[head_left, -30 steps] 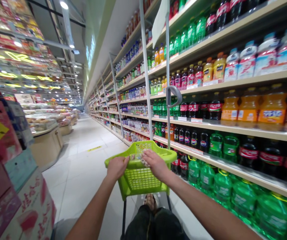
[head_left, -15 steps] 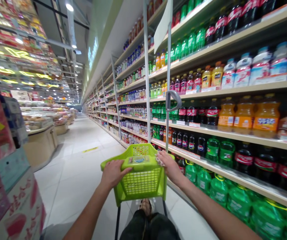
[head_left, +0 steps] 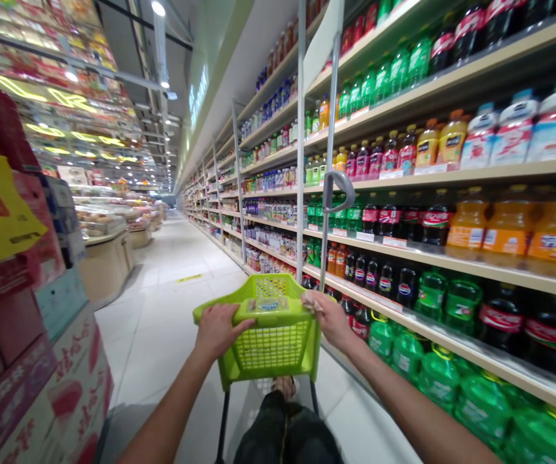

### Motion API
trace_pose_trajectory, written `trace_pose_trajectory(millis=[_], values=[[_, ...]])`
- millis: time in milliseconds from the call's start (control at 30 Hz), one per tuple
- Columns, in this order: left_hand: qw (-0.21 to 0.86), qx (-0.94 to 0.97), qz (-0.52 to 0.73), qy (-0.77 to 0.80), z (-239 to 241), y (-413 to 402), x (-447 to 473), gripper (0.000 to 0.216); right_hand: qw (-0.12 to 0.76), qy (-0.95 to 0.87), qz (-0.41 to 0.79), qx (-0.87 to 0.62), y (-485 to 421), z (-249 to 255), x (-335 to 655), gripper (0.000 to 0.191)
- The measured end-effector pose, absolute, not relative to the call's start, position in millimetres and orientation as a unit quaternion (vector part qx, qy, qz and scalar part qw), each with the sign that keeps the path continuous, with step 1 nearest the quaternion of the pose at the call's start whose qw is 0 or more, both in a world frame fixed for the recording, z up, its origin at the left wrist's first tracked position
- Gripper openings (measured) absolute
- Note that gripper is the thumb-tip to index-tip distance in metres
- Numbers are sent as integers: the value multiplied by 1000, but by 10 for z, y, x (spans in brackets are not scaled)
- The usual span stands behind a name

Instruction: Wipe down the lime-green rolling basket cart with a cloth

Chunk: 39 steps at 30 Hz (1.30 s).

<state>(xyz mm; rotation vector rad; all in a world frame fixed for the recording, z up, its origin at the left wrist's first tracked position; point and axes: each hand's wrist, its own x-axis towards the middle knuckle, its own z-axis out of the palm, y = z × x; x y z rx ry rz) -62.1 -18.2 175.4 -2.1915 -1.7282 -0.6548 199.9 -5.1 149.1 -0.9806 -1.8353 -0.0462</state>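
A bright green plastic shopping cart (head_left: 278, 351) stands upright in front of me, its lattice basket facing me. My left hand (head_left: 218, 330) is wrapped over the left end of the cart handle (head_left: 246, 310), thumb lying along it. At the right end, my right hand (head_left: 330, 319) grips the same handle. Under its fingers is a crumpled whitish thing (head_left: 311, 301), perhaps a tissue; I cannot make it out fully. A small clear-covered label sits mid-handle, between my hands. The basket's inside is mostly hidden behind the handle.
Drink shelves (head_left: 452, 169) line the right side, with large green bottles (head_left: 440, 377) lowest. A metal pole (head_left: 329, 238) with a grey loop (head_left: 340, 190) rises beside the cart. Stacked boxes (head_left: 69, 386) and a yellow sign (head_left: 0, 206) stand close left. Pale floor (head_left: 162, 322) runs ahead past display counters (head_left: 106, 267).
The view has swung slightly left, so shelves, boxes and yellow sign appear farther right, with more of the sign showing. Both hands keep their grip on the handle.
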Motion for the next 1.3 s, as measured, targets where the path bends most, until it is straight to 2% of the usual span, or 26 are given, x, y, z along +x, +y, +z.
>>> trace_pose_trajectory(millis=[167,367,467,600,733,867,967,1033,1133,1300], values=[[139,-751,-243,-597,1737,-168,-593,48,489,-806,-86,-322,-136,1347,1552,41],[123,-747,-286,-587,1691,-169,-562,49,521,-717,-122,-447,58,1262,2249,38],[123,-745,-288,-589,1692,-170,-538,48,516,-734,-114,-425,32,1274,1913,39],[117,-747,-277,-593,1695,-185,-521,42,500,-801,-115,-309,-86,1291,1173,40],[93,-749,-288,-590,1682,-199,-549,42,495,-797,-118,-325,-110,1329,1277,40],[22,-732,-376,-567,1781,-215,-428,49,507,-754,-74,-411,-93,1421,1595,49],[-49,-736,-464,-491,1921,-241,-131,49,515,-771,-2,-376,-114,1541,1502,64],[-80,-765,-450,-453,1960,-260,106,40,523,-778,51,-344,-131,1600,1425,70],[-46,-781,-408,-471,1878,-276,356,36,532,-762,65,-363,-123,1590,1514,67],[37,-760,-404,-507,1690,-232,240,38,510,-721,-88,-460,-47,1398,1885,48]])
